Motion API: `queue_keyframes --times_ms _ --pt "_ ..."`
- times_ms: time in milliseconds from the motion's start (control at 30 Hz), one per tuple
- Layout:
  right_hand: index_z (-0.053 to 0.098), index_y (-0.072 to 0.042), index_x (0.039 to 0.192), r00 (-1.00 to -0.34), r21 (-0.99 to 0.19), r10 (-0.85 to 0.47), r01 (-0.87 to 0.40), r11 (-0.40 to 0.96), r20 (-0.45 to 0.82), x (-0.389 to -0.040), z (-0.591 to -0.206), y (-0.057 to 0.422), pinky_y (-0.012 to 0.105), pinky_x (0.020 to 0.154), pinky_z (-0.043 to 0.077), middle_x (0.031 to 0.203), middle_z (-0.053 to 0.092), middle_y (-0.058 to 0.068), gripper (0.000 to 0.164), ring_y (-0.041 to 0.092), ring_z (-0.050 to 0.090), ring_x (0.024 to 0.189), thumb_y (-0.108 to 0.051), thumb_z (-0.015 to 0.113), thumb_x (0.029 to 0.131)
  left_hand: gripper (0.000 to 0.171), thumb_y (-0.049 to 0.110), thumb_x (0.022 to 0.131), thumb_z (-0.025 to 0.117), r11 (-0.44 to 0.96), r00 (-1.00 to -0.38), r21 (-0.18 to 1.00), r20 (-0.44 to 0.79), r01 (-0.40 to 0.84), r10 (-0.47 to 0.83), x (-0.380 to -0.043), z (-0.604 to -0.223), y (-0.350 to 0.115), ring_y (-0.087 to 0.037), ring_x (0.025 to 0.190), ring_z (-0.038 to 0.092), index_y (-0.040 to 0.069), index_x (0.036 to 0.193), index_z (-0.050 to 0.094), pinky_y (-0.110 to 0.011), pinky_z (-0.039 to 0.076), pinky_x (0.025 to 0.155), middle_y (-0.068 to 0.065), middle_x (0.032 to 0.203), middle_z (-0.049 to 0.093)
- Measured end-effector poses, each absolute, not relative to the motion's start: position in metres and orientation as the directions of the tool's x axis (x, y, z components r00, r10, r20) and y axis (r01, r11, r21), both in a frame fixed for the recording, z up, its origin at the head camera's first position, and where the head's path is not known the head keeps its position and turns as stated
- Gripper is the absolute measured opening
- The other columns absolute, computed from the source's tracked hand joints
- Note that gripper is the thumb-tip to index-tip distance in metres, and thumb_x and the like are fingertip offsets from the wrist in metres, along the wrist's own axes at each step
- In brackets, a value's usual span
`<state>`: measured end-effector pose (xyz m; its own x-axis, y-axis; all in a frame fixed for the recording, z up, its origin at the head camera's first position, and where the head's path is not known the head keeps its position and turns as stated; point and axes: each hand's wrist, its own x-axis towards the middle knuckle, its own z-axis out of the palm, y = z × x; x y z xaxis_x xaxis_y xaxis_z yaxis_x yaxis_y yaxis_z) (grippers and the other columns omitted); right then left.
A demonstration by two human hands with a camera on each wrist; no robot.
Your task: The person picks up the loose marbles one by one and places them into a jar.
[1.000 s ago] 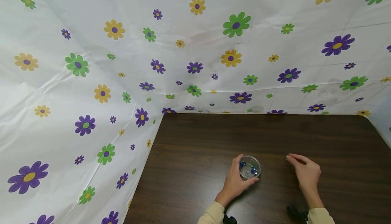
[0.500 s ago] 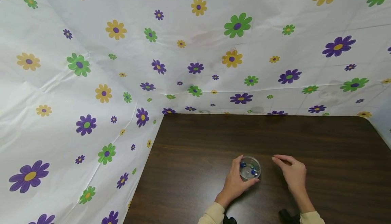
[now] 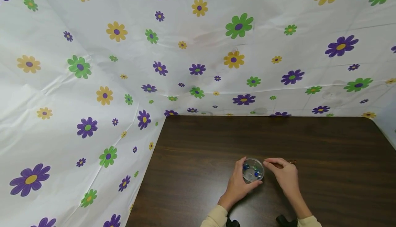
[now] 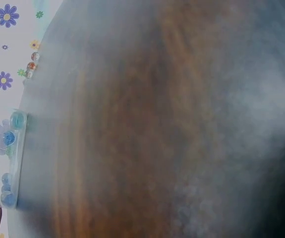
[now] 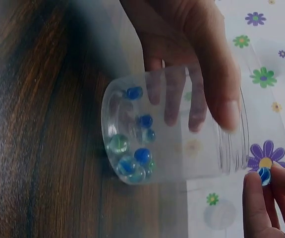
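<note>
Right now, a clear jar (image 5: 201, 153) stands upright on the dark brown desk (image 3: 198, 165), and every place here is told from it. The left hand (image 3: 239, 184) holds the jar from its left side, fingers spread wide enough to curve around the wall, the thumb on the side nearer the person. Several blue and green marbles (image 5: 119, 144) lie on the bottom inside the jar. Just beside the jar's mouth, to its right, the right hand (image 3: 287, 177) pinches a single blue marble (image 5: 264, 175), its thumb and finger closed down to the width of that small ball. Farther right of the jar, near the knuckles of that hand, sit a few loose marbles (image 3: 292, 162), clear and orange-brown. Behind the jar, past the desk's far edge, hangs a white sheet (image 3: 185, 56) printed with purple, green and yellow flowers.
</note>
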<state>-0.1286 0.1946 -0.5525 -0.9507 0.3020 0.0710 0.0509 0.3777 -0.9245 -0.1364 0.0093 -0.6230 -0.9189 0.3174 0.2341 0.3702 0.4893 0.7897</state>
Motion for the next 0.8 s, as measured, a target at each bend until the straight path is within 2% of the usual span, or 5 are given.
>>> queue_keyframes --times_ms 167,400,567,800 --pt "0.08 -0.002 0.1 -0.961 -0.918 0.261 0.017 0.395 0.094 -0.127 -0.551 0.19 0.011 0.07 0.049 0.104 0.075 0.014 0.015 -0.009 0.062 0.083 -0.013 0.081 0.091 0.093 0.044 0.087 0.083 0.489 -0.921 0.792 0.228 0.365 0.316 -0.136 -0.623 0.01 -0.024 0.126 0.058 0.011 0.158 0.032 -0.038 0.05 0.1 -0.01 0.145 0.05" --pt "0.081 -0.009 0.097 -0.964 -0.868 0.211 -0.038 0.495 0.162 -0.125 -0.552 0.185 0.011 0.069 0.045 0.099 0.077 0.006 0.011 -0.005 0.063 0.085 -0.015 0.084 0.089 0.092 0.045 0.087 0.083 0.487 -0.927 0.802 0.209 0.345 0.312 -0.135 -0.622 0.01 -0.023 0.125 0.057 0.016 0.158 0.031 -0.038 0.05 0.1 -0.009 0.146 0.05" --pt "0.081 -0.01 0.097 -0.967 -0.862 0.178 -0.068 0.502 0.18 -0.124 -0.553 0.181 0.012 0.069 0.046 0.097 0.076 0.004 0.009 -0.003 0.064 0.082 -0.012 0.083 0.088 0.093 0.045 0.088 0.082 0.482 -0.924 0.802 0.214 0.352 0.317 -0.136 -0.623 0.01 -0.023 0.125 0.057 0.013 0.158 0.031 -0.038 0.049 0.1 -0.009 0.146 0.049" --pt "0.08 -0.005 0.096 -0.964 -0.872 0.133 -0.144 0.467 0.231 -0.121 -0.552 0.175 0.012 0.067 0.049 0.095 0.075 0.006 0.01 -0.001 0.066 0.08 -0.002 0.082 0.087 0.093 0.046 0.089 0.081 0.479 -0.922 0.803 0.213 0.354 0.324 -0.136 -0.625 0.01 -0.023 0.128 0.055 0.009 0.158 0.031 -0.038 0.049 0.101 -0.006 0.149 0.047"
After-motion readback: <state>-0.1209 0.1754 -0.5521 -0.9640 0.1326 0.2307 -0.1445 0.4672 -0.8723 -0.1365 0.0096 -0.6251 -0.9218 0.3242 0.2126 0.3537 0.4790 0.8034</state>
